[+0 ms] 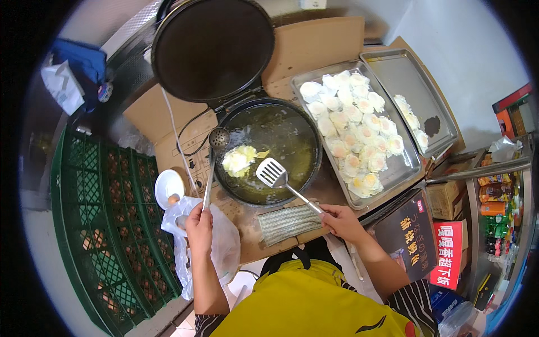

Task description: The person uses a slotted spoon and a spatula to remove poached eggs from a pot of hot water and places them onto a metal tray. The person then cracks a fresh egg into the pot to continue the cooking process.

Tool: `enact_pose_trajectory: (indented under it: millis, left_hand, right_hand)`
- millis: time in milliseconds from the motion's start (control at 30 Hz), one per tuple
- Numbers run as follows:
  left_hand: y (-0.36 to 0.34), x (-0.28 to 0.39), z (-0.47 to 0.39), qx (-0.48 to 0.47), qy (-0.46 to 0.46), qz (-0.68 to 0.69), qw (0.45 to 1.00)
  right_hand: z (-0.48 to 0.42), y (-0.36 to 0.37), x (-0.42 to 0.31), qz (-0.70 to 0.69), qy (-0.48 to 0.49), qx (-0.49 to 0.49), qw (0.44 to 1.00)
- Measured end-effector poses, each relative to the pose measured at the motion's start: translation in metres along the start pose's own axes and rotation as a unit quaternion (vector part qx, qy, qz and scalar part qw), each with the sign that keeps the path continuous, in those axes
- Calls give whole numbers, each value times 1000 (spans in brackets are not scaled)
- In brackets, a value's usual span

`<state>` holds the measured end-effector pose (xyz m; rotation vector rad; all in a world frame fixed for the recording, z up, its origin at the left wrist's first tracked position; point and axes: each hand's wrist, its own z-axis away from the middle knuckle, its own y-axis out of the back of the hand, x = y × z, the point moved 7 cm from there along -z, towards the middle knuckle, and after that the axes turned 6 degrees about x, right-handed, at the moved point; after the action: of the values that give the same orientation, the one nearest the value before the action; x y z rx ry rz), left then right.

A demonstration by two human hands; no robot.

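My left hand (199, 227) grips the handle of a perforated metal ladle (219, 138), whose bowl is at the left rim of the round electric griddle pan (290, 147). In my right hand (343, 222) is the handle of a slotted metal spatula (272, 173); its blade is over the oil in the pan. A fried egg (238, 161) with a white and yellow surface lies at the pan's left, between the two tools. Many cooked eggs (364, 126) cover much of the steel tray (357, 204) on the right.
Behind the pan stands its raised lid (212, 48). A second tray (389, 67) holds several eggs. At left are a white bowl (169, 185), a plastic bag (223, 244) and green egg crates (80, 223). A striped cloth (288, 223) lies before the pan; a power cord (179, 139) runs left.
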<state>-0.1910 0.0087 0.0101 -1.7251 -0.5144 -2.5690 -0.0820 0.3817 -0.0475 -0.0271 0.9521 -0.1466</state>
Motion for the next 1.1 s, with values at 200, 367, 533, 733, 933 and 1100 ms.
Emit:
enact_pose_trajectory:
  millis: [200,367,533,733,933,1100]
  left_hand:
    - [14,-19,-28,19,-63,-122,990]
    - [18,-36,-45,57,-103,-252,961]
    - [12,-35,-44,22,-92,-247,965]
    - [17,-34,-33,-3,-79,-207,975]
    - [28,-38,-12,-30,10,-49,998]
    - [42,-32,23,-57,44,27,997]
  right_hand:
    - [-13,-34,11,-3,-37,11,999]
    - [-24,-59,14,-7,-22,10,1000]
    - [-43,-89,39,-38,18,3,999]
    - [-58,-124,54,-80,40,5,996]
    - [-58,-123,70,-119,22,21,992]
    - [-46,-110,69,-119,46,33,991]
